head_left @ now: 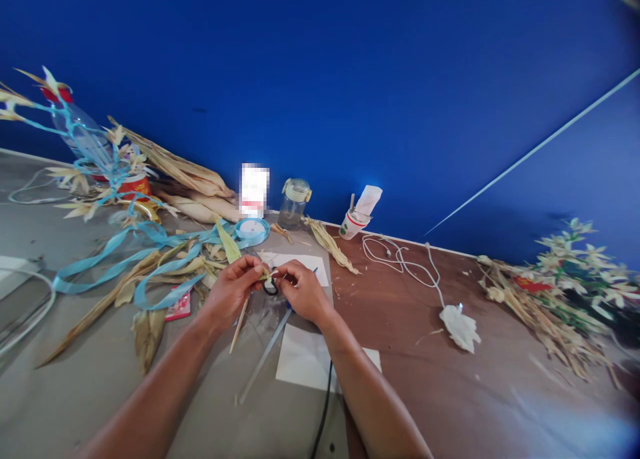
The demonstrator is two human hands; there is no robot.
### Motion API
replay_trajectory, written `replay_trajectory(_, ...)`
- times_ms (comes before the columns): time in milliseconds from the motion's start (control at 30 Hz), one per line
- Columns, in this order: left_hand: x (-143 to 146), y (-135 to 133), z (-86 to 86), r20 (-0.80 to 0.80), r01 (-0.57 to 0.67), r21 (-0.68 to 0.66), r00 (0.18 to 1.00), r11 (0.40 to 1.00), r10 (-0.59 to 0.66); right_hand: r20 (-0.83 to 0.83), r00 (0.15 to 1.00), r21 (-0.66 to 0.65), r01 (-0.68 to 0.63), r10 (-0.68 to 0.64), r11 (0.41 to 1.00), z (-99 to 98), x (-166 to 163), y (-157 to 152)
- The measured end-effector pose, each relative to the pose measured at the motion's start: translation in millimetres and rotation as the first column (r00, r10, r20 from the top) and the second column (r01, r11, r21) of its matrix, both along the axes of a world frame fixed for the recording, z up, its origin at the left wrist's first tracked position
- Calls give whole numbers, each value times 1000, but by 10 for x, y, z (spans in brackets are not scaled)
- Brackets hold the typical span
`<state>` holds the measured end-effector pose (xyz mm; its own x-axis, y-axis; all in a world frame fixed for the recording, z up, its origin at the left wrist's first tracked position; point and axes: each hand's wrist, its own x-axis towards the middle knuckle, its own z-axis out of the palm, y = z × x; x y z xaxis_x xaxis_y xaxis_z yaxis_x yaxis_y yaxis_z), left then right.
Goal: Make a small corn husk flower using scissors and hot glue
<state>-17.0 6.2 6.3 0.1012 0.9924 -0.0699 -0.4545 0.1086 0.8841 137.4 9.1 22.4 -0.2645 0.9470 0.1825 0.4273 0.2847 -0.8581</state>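
Note:
My left hand (pixel 239 286) is closed in a pinch on a small piece of pale green corn husk (pixel 265 274). Opposite it, the fingertips of my right hand (pixel 304 291) pinch the other end of the same piece. Just under the fingertips shows a black ring (pixel 271 287), perhaps a scissors handle, partly hidden. A thin wooden stick (pixel 239 326) slants down below my left hand. Under my right wrist runs a long translucent strip (pixel 267 354). White paper (pixel 300 359) lies beneath my right forearm.
Blue ribbon (pixel 100 270) and dry husks (pixel 95 312) spread to the left, beside a ribbon roll (pixel 252 229). Behind stand a lidded jar (pixel 293 202) and a paper cup (pixel 352 226). A white cable (pixel 400 258) and husk flowers (pixel 575 272) lie to the right.

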Motion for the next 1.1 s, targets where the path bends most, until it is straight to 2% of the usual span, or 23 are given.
replay_trajectory(233,-9,-4,-7,25,24,3,999,1000,-25,-2,1000,-59,-9,9,998,-76,-33,-5)
replay_trajectory(400,-20,5,10,42,-58,-20,997,998,59,-101,993,3,67,-66,998,-26,-62,-28)
replay_trajectory(533,-2,13,-52,-71,-87,-21,994,996,85,-207,971,74,136,-118,988,-53,-97,-34)
replay_trajectory(633,42,-7,-82,-193,-42,51,980,998,51,-271,953,96,164,-133,982,-122,-133,-30)
replay_trajectory(700,72,-27,-70,-230,-65,88,970,994,84,-293,943,88,191,-158,978,-158,-158,-29)
replay_trajectory(867,114,-52,-36,-230,-112,111,964,988,135,-300,935,98,228,-189,969,-198,-212,-31)
replay_trajectory(1100,123,-32,-109,-206,-134,96,967,986,152,-249,953,158,218,-175,963,-205,-243,-54)
